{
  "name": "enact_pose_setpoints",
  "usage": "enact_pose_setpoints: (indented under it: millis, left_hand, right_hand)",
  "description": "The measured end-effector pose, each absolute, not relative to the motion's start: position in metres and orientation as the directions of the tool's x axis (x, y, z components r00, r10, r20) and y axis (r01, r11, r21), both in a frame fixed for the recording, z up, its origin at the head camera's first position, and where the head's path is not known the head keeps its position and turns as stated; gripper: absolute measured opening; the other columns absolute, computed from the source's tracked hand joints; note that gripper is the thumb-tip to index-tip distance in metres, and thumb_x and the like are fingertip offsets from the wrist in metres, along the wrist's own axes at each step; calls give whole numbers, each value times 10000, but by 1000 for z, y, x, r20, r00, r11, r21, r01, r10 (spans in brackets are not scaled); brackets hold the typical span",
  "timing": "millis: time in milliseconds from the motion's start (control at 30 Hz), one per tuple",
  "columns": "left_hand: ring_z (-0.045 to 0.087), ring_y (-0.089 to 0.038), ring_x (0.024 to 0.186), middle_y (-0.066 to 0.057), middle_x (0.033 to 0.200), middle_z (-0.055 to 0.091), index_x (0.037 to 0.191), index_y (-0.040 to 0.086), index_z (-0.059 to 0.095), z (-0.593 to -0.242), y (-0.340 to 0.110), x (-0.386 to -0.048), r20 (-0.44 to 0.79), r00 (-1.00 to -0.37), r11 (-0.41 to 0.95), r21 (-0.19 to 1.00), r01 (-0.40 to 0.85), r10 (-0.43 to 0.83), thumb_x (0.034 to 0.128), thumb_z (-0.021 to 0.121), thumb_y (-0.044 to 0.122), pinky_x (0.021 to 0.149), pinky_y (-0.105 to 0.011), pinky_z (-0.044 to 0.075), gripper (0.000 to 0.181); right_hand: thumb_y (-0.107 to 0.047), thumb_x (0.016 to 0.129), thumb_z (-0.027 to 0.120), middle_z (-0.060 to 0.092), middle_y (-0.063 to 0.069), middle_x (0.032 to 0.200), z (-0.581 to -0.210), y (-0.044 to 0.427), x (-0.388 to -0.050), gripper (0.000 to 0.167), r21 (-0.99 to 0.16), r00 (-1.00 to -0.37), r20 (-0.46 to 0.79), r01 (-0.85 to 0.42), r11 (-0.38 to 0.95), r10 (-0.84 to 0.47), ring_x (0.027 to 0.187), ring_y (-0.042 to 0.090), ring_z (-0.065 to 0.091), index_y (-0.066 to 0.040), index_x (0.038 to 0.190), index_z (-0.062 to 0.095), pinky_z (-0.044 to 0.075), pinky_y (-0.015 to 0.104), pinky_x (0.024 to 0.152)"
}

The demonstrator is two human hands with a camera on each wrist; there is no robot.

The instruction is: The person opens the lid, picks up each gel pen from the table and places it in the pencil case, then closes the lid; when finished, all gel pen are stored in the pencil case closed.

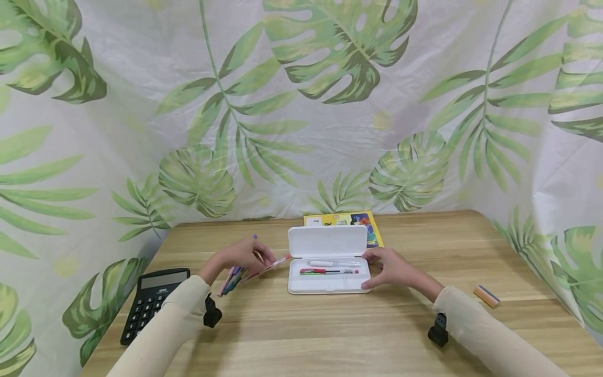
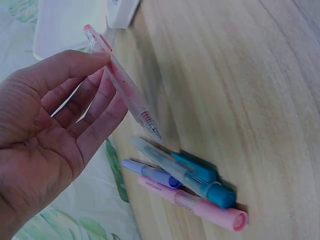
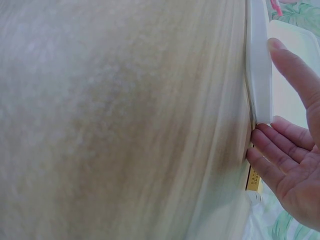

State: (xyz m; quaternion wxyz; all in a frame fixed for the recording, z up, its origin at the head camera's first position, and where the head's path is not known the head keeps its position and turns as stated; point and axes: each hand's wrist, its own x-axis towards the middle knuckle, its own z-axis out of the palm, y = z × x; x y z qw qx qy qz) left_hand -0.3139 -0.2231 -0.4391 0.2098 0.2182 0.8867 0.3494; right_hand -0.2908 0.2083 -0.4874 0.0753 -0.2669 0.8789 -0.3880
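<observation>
Between thumb and fingers, my left hand (image 1: pixel 247 255) pinches a pink clear-barrelled pen (image 2: pixel 121 80), tilted above the table left of the white pencil case (image 1: pixel 301 287). Below that hand lie a teal pen (image 2: pixel 197 182), a purple pen (image 2: pixel 152 171) and a light pink pen (image 2: pixel 200 206), side by side. The case stands open, its lid raised at the back. Inside it are a white pen (image 1: pixel 321 263) and a red-capped pen (image 1: pixel 325 271), with something green beside it. My right hand (image 1: pixel 391 267) grips the case's right end, thumb at the front corner, fingers toward the back.
A black calculator (image 1: pixel 149 298) lies at the table's left side. Behind the case is a yellow illustrated book (image 1: pixel 375 230). An orange-and-blue eraser-like block (image 1: pixel 487 296) lies at the right. A leaf-patterned cloth (image 1: pixel 339 131) hangs behind the wooden table (image 1: pixel 301 335).
</observation>
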Motion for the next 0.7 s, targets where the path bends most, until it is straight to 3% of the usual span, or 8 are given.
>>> enact_pose_setpoints:
  millis: [333,700]
  left_hand:
    - [657,-123,829,-102,972,745,1083,11,748,-420,-194,-306,-205,-769,617,731,291,605,844,715,-11,670,-274,571,243]
    - [668,-140,899,-69,971,742,1075,36,762,-400,-134,-311,-119,-734,568,719,401,669,857,742,-34,759,-237,562,230]
  right_hand:
    - [-277,700,947,688,119,1152,-489,208,-291,617,-724,-846,78,-411,554,-527,1107,274,624,-2,1174,664,523,522,1022]
    - [-335,687,950,683,85,1170,-489,208,-291,666,-703,-862,53,-391,594,-504,1126,242,621,-29,1198,652,513,482,1042]
